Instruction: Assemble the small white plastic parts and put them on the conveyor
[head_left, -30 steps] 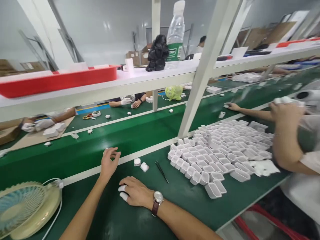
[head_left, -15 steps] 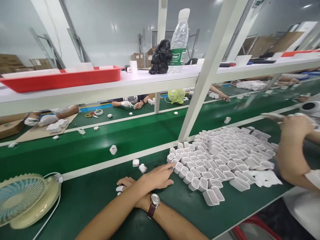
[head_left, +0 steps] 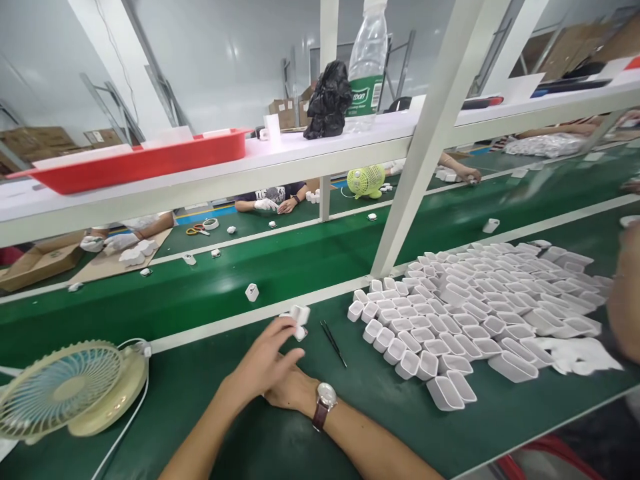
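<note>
My left hand point(head_left: 263, 357) reaches over my right hand and pinches a small white plastic case point(head_left: 301, 314) between its fingers. Just under that case lies a small white piece point(head_left: 301, 333), with another partly hidden behind my fingertips. My right hand point(head_left: 293, 388), wearing a watch on its wrist, rests on the green tabletop; its fingers are hidden behind my left hand. Black tweezers point(head_left: 333, 345) lie to the right of both hands. Farther right, many open white cases point(head_left: 440, 327) stand packed together in rows.
A cream fan point(head_left: 75, 390) with a cable stands at left. Ahead runs a green conveyor belt point(head_left: 200, 293) carrying scattered white parts. A slanted post point(head_left: 415, 147) and a shelf hold a red tray point(head_left: 145, 160) and a bottle point(head_left: 367, 73). A co-worker's arm point(head_left: 627, 293) is at far right.
My left hand has moved left from the edge of the packed cases, and a white case is now in its fingers. The tweezers have come into full view. The camera has turned slightly left.
</note>
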The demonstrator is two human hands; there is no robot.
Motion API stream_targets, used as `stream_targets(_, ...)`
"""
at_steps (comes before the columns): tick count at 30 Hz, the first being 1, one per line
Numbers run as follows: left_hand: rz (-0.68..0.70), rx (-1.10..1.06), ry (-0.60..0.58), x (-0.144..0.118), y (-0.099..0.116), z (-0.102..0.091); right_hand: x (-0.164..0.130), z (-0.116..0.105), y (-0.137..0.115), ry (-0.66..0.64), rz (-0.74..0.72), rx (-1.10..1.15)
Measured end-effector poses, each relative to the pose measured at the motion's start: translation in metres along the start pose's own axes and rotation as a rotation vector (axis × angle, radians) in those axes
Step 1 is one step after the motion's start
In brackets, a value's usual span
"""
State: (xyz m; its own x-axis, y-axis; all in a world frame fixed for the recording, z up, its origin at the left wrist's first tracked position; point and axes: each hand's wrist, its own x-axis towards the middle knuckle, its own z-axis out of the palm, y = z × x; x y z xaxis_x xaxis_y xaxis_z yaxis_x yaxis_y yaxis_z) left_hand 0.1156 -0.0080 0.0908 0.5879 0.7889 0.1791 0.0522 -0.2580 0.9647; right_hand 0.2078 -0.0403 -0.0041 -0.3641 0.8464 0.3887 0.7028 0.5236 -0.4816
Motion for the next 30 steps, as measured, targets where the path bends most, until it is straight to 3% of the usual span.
stream_targets(4,-0.088,0.108,0.299,-0.026,-0.015,-0.061,-0.002,-0.015,0.010,0.042,-0.027,-0.057)
stream_targets(8,-0.140,0.244,0.326,-0.062,-0.041,-0.089,0.006,-0.031,0.036,0.169,0.098,-0.146)
stream_targets(11,-0.127,0.327,0.290,-0.075,-0.048,-0.093,0.014,-0.033,0.052,0.202,0.163,-0.202)
stream_targets(13,-0.085,0.362,0.338,-0.075,-0.049,-0.094,0.017,-0.029,0.052,0.182,0.159,-0.223)
stream_targets(16,-0.036,0.311,0.442,-0.069,-0.050,-0.095,0.017,-0.024,0.041,0.120,0.119,-0.236)
stream_targets(19,-0.056,0.184,0.456,-0.068,-0.061,-0.095,0.015,-0.026,0.027,0.062,0.092,-0.238)
stream_targets(24,-0.128,0.103,0.390,-0.082,-0.092,-0.099,0.010,-0.035,0.021,-0.026,0.042,-0.194)
stream_targets(30,-0.100,0.284,0.291,-0.086,-0.108,-0.100,0.009,-0.030,0.027,-0.032,0.027,-0.080)
